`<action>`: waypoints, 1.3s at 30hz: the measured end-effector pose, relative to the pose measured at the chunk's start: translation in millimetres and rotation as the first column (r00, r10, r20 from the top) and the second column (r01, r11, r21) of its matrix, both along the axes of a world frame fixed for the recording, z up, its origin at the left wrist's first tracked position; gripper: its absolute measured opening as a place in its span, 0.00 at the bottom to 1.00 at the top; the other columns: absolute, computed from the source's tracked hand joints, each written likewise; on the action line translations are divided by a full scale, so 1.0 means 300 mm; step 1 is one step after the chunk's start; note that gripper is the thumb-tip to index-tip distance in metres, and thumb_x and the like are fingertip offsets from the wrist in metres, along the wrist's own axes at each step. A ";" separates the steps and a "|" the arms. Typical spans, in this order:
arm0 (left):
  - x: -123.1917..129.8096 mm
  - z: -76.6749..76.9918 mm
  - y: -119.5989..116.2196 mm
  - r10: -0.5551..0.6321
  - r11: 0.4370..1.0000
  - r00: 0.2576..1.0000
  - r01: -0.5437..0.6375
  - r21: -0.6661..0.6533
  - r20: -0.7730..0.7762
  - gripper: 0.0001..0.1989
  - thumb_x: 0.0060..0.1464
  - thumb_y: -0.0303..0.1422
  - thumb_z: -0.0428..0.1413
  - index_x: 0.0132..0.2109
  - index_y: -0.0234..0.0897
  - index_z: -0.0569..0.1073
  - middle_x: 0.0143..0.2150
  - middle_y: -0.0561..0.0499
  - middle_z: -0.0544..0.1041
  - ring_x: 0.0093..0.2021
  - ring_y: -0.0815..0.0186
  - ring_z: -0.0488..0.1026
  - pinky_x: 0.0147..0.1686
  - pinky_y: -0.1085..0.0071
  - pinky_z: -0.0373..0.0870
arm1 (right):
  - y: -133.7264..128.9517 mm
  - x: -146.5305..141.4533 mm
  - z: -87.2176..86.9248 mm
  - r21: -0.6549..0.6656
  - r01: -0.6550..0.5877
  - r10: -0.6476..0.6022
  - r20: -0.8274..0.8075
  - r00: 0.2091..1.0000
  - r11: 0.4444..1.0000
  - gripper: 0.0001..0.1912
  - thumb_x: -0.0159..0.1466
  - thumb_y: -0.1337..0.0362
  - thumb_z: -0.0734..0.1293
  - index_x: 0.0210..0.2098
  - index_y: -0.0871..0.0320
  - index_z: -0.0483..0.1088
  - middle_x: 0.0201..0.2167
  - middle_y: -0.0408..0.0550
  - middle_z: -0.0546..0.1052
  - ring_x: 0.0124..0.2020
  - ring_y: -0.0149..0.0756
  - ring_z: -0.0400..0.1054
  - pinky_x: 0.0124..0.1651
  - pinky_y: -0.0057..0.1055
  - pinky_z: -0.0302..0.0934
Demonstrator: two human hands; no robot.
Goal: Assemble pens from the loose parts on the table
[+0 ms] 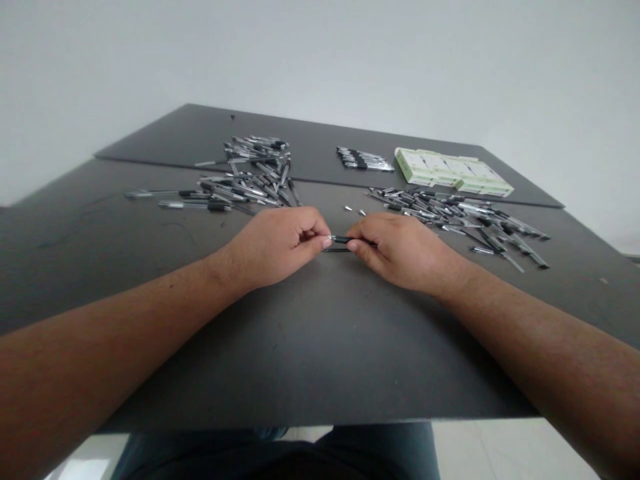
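Between my two hands a pen with a black grip (341,239) is held level, just above the dark table. My left hand (280,243) pinches its silvery tip end between thumb and forefinger. At the other end my right hand (400,250) closes its thumb and fingers round the pen's body, hiding most of it. Under the held pen, a thin dark refill or pen part (336,250) shows between the hands; whether it lies on the table I cannot tell. Two small silvery pen tips (349,209) lie just beyond my right hand.
A heap of pens and pen parts (250,183) spreads beyond my left hand. Another pile of loose pen parts (460,217) lies to the right. Further back are a neat row of pens (364,159) and several flat green-and-white boxes (450,170). The grey table (310,353) has a seam across it.
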State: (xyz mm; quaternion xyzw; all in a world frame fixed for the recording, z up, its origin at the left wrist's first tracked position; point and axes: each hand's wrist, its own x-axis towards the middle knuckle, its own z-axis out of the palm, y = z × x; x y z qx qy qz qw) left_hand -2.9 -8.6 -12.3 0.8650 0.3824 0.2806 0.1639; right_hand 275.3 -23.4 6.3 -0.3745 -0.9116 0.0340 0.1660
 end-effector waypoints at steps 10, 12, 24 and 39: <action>0.001 0.008 -0.005 0.009 1.000 1.000 -0.010 -0.010 -0.011 0.14 0.70 0.45 0.58 0.44 0.43 0.83 0.37 0.51 0.86 0.38 0.60 0.82 0.43 0.64 0.71 | 0.002 0.004 -0.005 0.007 -0.009 0.009 -0.026 1.000 1.000 0.14 0.82 0.59 0.68 0.52 0.57 0.86 0.43 0.55 0.89 0.46 0.48 0.81 0.50 0.39 0.68; 0.002 0.008 -0.005 0.008 1.000 1.000 -0.008 -0.013 -0.018 0.14 0.70 0.45 0.58 0.44 0.43 0.83 0.37 0.51 0.87 0.38 0.59 0.83 0.43 0.64 0.71 | 0.002 0.004 -0.006 0.001 0.000 0.000 -0.052 0.999 1.000 0.12 0.79 0.59 0.70 0.54 0.57 0.85 0.44 0.54 0.89 0.44 0.47 0.81 0.49 0.37 0.68; 0.001 0.006 -0.005 0.004 1.000 0.999 -0.003 0.002 -0.041 0.13 0.70 0.44 0.58 0.45 0.43 0.84 0.37 0.51 0.86 0.38 0.59 0.82 0.43 0.64 0.72 | 0.001 0.003 -0.001 -0.018 0.015 -0.016 -0.042 0.999 1.000 0.11 0.77 0.59 0.73 0.53 0.57 0.85 0.44 0.52 0.89 0.43 0.45 0.81 0.47 0.36 0.67; 0.004 0.008 -0.004 -0.004 1.000 0.999 0.004 0.007 -0.052 0.13 0.70 0.44 0.58 0.45 0.44 0.85 0.37 0.52 0.87 0.37 0.59 0.82 0.43 0.63 0.72 | -0.001 0.000 0.005 -0.034 0.011 -0.011 -0.007 1.000 0.999 0.14 0.81 0.58 0.68 0.53 0.56 0.85 0.43 0.54 0.89 0.44 0.47 0.81 0.49 0.38 0.67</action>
